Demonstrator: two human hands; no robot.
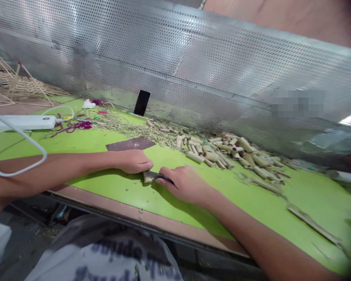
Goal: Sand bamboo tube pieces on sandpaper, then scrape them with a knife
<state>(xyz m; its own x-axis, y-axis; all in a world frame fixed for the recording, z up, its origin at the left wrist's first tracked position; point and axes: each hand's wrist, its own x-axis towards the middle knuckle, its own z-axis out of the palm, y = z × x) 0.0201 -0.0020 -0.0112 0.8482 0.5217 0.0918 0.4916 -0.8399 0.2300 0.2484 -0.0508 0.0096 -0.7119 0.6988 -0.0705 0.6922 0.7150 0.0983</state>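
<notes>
Your right hand (185,184), fingers closed on a dark steel knife (159,176), aims it toward 9 o'clock at a pale bamboo stub (148,178) (left hand (135,161) nearer, curled over it, grip unclear) on the green counter (251,210).

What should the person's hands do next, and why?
Probably ease the knife a little along the bamboo piece, away from the left hand. The blade sits very close to that hand, which holds the piece, while the right hand grips the knife, so a small, slow move seems safest.

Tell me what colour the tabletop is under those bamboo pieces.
The tabletop is bright lime green, best seen in the head view.
</notes>
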